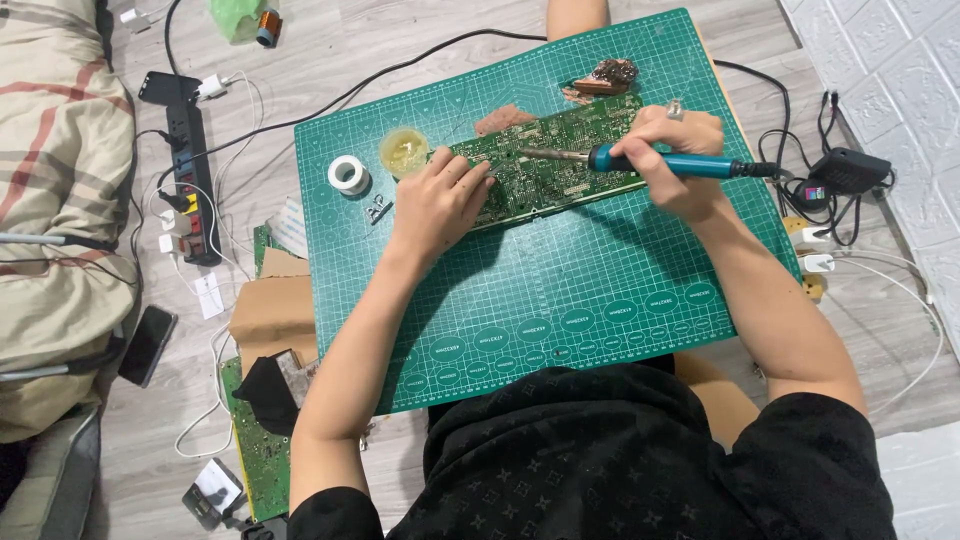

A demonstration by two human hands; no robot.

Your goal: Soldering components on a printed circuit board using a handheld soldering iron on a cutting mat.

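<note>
A long green circuit board (570,150) lies across the upper half of a green cutting mat (560,290). My left hand (440,200) presses flat on the board's left end. My right hand (675,160) grips a soldering iron (650,162) with a blue handle, its metal tip lying over the middle of the board. A ring shows on one finger of my right hand.
On the mat left of the board sit a white solder spool (349,174) and a small round tin of yellowish flux (404,151). A brown sponge holder (606,78) is behind the board. A power strip (190,170), cables, cardboard, another green board (262,440) and a phone (148,345) lie on the floor.
</note>
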